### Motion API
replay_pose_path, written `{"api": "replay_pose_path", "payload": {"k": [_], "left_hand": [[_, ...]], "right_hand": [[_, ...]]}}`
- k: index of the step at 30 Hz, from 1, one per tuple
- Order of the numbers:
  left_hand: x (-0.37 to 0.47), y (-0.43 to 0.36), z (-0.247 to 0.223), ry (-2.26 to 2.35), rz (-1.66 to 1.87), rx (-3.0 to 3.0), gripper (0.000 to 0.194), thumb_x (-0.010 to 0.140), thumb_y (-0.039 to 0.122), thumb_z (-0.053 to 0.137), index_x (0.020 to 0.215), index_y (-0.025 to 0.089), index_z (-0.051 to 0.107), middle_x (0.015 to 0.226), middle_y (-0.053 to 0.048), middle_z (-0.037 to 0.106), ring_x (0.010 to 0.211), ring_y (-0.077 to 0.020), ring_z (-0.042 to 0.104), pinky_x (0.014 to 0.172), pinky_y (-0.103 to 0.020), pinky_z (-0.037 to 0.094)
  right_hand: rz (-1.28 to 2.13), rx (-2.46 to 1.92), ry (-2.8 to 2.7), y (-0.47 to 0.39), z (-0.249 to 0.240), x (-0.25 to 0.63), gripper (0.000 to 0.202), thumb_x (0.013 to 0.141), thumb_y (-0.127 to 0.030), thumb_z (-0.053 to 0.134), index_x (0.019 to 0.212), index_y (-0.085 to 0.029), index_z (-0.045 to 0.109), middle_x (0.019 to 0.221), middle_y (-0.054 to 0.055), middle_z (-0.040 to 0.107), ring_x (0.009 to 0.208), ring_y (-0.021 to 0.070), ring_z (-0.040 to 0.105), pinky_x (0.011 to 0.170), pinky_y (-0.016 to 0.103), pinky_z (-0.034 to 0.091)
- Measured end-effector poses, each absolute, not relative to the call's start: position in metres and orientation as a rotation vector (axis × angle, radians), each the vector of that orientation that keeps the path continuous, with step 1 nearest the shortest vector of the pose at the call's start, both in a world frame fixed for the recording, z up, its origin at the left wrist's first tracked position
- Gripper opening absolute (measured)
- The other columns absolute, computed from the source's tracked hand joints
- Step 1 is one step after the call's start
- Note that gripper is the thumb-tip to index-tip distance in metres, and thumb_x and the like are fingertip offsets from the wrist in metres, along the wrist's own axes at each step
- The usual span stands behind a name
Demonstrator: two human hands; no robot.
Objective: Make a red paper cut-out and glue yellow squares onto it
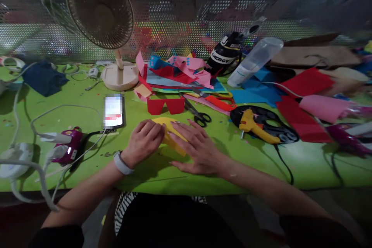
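Note:
A yellow piece of paper [174, 143], folded or curved, rests on the green tabletop in front of me. My left hand [146, 140] has its fingers curled over the paper's left edge and grips it. Lying across the paper's right side, my right hand [200, 149] is open, with fingers stretched out and thumb apart. Just beyond the paper is a red paper cutout [165, 106] shaped like glasses. Black-handled scissors [201, 118] lie beyond my right hand. Part of the yellow paper is hidden under my fingers.
A phone [113, 111] and a purple power strip [69, 146] with cables lie left. A fan [119, 73] stands behind. Coloured paper scraps [186, 71], a black bottle [223, 56], a clear bottle [255, 62] and a yellow glue gun [251, 126] occupy the back and right.

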State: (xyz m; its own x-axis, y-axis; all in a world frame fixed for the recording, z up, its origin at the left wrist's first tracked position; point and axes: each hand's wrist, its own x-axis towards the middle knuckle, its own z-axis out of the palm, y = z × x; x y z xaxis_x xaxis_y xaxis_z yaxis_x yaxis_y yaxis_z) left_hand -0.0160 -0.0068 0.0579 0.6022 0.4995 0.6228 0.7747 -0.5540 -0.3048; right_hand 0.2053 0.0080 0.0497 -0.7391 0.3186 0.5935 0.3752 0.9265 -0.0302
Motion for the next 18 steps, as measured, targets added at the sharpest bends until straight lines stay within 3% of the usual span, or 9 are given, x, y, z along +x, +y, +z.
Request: {"api": "replay_pose_path", "payload": {"k": [3, 6, 9, 12, 15, 18], "left_hand": [[-0.015, -0.007, 0.058, -0.968, -0.603, -2.282, 0.011, 0.090, 0.009, 0.053, 0.086, 0.017, 0.060, 0.082, -0.002, 0.065, 0.079, -0.0162, 0.060, 0.081, -0.032, 0.052], [-0.020, -0.007, 0.066, -0.935, -0.614, -2.295, 0.015, 0.089, 0.007, 0.053, 0.097, 0.017, 0.062, 0.088, -0.003, 0.067, 0.084, -0.0168, 0.061, 0.084, -0.034, 0.053], [-0.029, -0.008, 0.076, -0.915, -0.629, -2.279, 0.025, 0.089, 0.006, 0.054, 0.110, 0.016, 0.060, 0.099, -0.005, 0.068, 0.095, -0.0186, 0.062, 0.093, -0.038, 0.051], [-0.036, -0.008, 0.075, -0.903, -0.497, -2.399, 0.023, 0.090, 0.008, 0.054, 0.110, 0.015, 0.061, 0.102, -0.005, 0.069, 0.098, -0.0192, 0.062, 0.099, -0.039, 0.048], [-0.037, -0.007, 0.062, -0.995, -0.176, -2.665, 0.020, 0.090, 0.009, 0.053, 0.107, 0.014, 0.062, 0.095, -0.006, 0.068, 0.090, -0.0188, 0.063, 0.088, -0.036, 0.052], [-0.033, -0.006, 0.048, -1.120, -0.074, -2.816, 0.027, 0.090, 0.011, 0.052, 0.115, 0.015, 0.059, 0.103, -0.008, 0.067, 0.089, -0.0188, 0.063, 0.073, -0.031, 0.053]], "right_hand": [[-0.348, -0.544, -2.439, 0.006, 0.035, 0.193, 0.050, 0.089, -0.027, 0.058, 0.133, -0.007, 0.050, 0.135, 0.019, 0.057, 0.131, 0.0277, 0.048, 0.110, 0.048, 0.039], [-0.422, -0.495, -2.420, 0.013, 0.033, 0.199, 0.038, 0.091, -0.012, 0.051, 0.128, -0.013, 0.056, 0.129, 0.011, 0.064, 0.124, 0.0201, 0.055, 0.108, 0.041, 0.042], [-0.432, -0.486, -2.441, 0.023, 0.036, 0.216, 0.038, 0.091, -0.008, 0.051, 0.127, -0.017, 0.059, 0.131, 0.009, 0.063, 0.125, 0.0193, 0.055, 0.107, 0.041, 0.043], [-0.368, -0.534, -2.514, 0.034, 0.026, 0.230, 0.038, 0.092, -0.007, 0.049, 0.126, -0.018, 0.061, 0.135, 0.011, 0.059, 0.125, 0.0209, 0.054, 0.103, 0.042, 0.047], [-0.230, -0.543, -2.624, 0.039, 0.007, 0.236, 0.035, 0.092, -0.006, 0.045, 0.118, -0.015, 0.066, 0.128, 0.015, 0.063, 0.115, 0.0232, 0.062, 0.092, 0.041, 0.055], [-0.072, -0.548, -2.669, 0.038, -0.006, 0.235, 0.030, 0.094, -0.012, 0.048, 0.117, -0.012, 0.067, 0.122, 0.015, 0.067, 0.112, 0.0253, 0.064, 0.091, 0.043, 0.056]]}}
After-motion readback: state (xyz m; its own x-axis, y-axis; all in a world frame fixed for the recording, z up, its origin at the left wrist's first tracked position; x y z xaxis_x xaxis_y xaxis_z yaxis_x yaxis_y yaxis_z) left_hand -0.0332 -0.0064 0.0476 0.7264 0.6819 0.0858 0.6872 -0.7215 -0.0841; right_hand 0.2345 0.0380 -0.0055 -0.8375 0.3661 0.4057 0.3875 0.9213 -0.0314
